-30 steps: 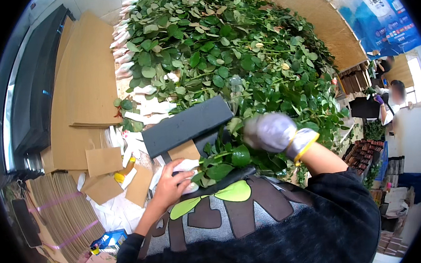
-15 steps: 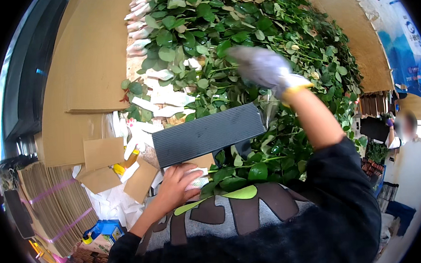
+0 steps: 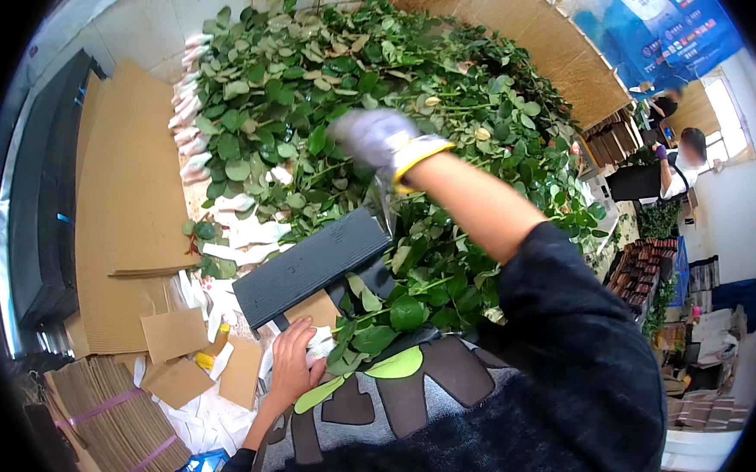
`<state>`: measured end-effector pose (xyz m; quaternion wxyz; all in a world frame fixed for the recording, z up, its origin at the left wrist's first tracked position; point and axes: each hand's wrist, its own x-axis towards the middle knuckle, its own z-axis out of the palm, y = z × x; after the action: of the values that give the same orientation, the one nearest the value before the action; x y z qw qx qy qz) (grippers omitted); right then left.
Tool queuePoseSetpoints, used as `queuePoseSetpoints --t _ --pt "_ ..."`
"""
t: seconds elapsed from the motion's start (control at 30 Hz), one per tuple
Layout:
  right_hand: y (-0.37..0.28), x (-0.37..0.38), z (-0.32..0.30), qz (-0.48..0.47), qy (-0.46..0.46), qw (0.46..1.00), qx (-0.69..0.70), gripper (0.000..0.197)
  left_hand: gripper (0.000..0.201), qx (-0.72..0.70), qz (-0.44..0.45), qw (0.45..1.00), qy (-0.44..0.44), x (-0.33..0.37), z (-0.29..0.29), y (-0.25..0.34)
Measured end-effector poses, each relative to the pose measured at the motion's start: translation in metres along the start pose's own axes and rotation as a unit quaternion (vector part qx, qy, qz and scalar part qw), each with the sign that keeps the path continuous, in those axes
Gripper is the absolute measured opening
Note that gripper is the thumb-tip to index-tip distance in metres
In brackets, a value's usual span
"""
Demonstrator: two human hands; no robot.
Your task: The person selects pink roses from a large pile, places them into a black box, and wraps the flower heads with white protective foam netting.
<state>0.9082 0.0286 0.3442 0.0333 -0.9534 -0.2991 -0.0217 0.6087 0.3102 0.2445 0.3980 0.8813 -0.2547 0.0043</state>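
My bare left hand (image 3: 295, 362) curls its fingers over a flower head in a white mesh sleeve (image 3: 321, 345), close to my body. Leafy green stems (image 3: 404, 314) run rightward from it. Just beyond lies a dark corrugated board (image 3: 311, 266), tilted, with a small brown cardboard piece (image 3: 313, 309) at its near edge. My right hand (image 3: 376, 139), in a pale glove with a yellow cuff, is out over the large heap of leafy stems (image 3: 300, 94); motion smears its fingers. Clear plastic (image 3: 382, 203) shows below its wrist.
White-sleeved flower heads (image 3: 187, 109) line the heap's left edge. Large cardboard sheets (image 3: 125, 199) stand at left, above a strapped cardboard stack (image 3: 112, 417). Small cardboard pieces (image 3: 175, 335) and white paper scraps (image 3: 203, 420) lie nearby. A co-worker (image 3: 681, 165) is at far right.
The whole view has shifted, showing more of the far wall and the right side. My right hand stays over the foliage, still blurred. My left hand remains at the sleeved flower head.
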Motion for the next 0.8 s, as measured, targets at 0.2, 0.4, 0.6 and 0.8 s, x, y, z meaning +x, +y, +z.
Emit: queuePoseSetpoints --t 0.2,0.4,0.6,0.8 --pt "-0.035 0.071 0.104 0.044 -0.298 0.953 0.033 0.041 0.059 -0.025 0.021 0.999 0.023 0.006 -0.011 0.002" --pt "-0.061 0.041 -0.139 0.155 -0.212 0.965 -0.009 0.038 0.053 -0.028 0.004 1.000 0.005 -0.009 -0.006 -0.004" --pt "0.076 -0.028 -0.236 0.054 0.142 0.961 0.230 0.023 0.053 -0.080 0.024 0.996 0.037 0.004 0.003 -0.001" --pt "-0.034 -0.017 -0.194 0.054 -0.008 0.995 -0.081 0.034 0.054 -0.054 0.007 0.998 0.043 0.001 -0.009 0.005"
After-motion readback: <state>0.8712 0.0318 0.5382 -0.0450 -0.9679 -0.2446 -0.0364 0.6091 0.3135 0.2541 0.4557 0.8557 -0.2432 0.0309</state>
